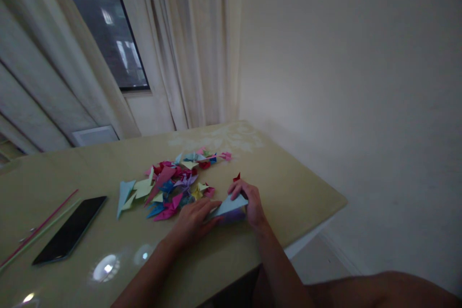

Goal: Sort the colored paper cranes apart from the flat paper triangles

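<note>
A pale blue sheet of paper [229, 205], folded to a triangle, lies on the glossy beige table [288, 187] between my two hands. My left hand [193, 221] rests flat with its fingers stretched onto the paper's left part. Over the right corner, my right hand [250, 202] has its fingers curled and pressing down. A violet sheet [233, 217] shows under the blue one. Just behind my hands lies a heap of folded coloured paper pieces [173, 185], and a small red piece [237, 177] sits apart from it.
A dark phone [70, 235] lies face up at the left, with thin pink and green sticks [39, 228] beside it. Curtains and a dark window stand behind the table. The table's right edge is close to my right hand; a bare wall is beyond.
</note>
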A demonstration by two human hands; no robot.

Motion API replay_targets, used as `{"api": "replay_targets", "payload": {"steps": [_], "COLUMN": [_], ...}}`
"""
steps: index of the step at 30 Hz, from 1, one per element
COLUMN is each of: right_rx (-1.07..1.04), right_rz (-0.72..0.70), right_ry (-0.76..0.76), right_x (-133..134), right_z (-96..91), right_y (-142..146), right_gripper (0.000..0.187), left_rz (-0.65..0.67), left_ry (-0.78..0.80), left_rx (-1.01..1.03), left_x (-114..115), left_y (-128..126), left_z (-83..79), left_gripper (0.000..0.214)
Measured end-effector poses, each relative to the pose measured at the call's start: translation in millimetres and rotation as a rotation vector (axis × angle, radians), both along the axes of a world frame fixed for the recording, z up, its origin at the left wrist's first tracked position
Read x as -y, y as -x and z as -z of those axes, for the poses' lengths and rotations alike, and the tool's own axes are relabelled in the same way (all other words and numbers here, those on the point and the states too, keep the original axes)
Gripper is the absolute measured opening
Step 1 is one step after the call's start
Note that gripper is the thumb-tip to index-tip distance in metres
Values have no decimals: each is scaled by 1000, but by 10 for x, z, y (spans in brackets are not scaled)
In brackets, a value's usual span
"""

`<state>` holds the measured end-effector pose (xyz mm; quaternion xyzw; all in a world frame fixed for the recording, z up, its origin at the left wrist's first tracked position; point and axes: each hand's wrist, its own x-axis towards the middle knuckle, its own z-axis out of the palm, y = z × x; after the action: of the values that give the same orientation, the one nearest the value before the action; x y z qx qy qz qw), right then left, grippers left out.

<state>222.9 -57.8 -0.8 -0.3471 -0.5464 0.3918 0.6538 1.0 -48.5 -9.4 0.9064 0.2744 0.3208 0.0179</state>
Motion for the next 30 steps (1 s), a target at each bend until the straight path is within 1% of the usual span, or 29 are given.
{"api": "replay_targets", "payload": {"steps": [2,5,7,8,10,11,13,15,16,18,20,22,27,30], "right_rx": [9,66,200,317,628,787,1028,1145,1164,1131,1041,939,765,715], "right_rz": [82,358,493,514,462,402,287,185,146,132,164,207,339,380], "right_ry": [-18,10,53,77,120,148,214,258,263,237,198,173,193,201], "right_x": [-14,-61,-128,-178,-312,-394,-564,-709,-762,-824,-841,-844,-869,-871], "right_z": [11,-23,-97,-146,-244,-279,-292,-218,-153,1,141,232,305,343], "right_y": [4,-56,-156,-220,-351,-408,-486,-512,-512,-507,-517,-548,-614,-603], "right_gripper": [55,42,33,27,19,20,30,38,37,30,20,18,21,28], "left_rz": [-11,-30,-32,-35,-46,-45,-33,-39,-56,-93,-120,-136,-131,-116], "left_ry": [41,109,160,181,207,214,218,191,159,85,29,-21,-194,-235], "left_rx": [-79,-251,-351,-382,-402,-397,-362,-296,-260,-207,-207,-258,-438,-504], "left_x": [-1,29,58,72,92,97,92,61,31,-70,-236,-469,-1174,-1505], "left_y": [2,-12,-22,-24,-23,-21,-15,-15,-20,-49,-110,-211,-614,-826], "left_z": [-18,-71,-108,-122,-131,-123,-84,-24,5,48,55,35,22,41], "left_gripper": [27,32,41,45,46,46,45,42,40,35,34,37,50,53]}}
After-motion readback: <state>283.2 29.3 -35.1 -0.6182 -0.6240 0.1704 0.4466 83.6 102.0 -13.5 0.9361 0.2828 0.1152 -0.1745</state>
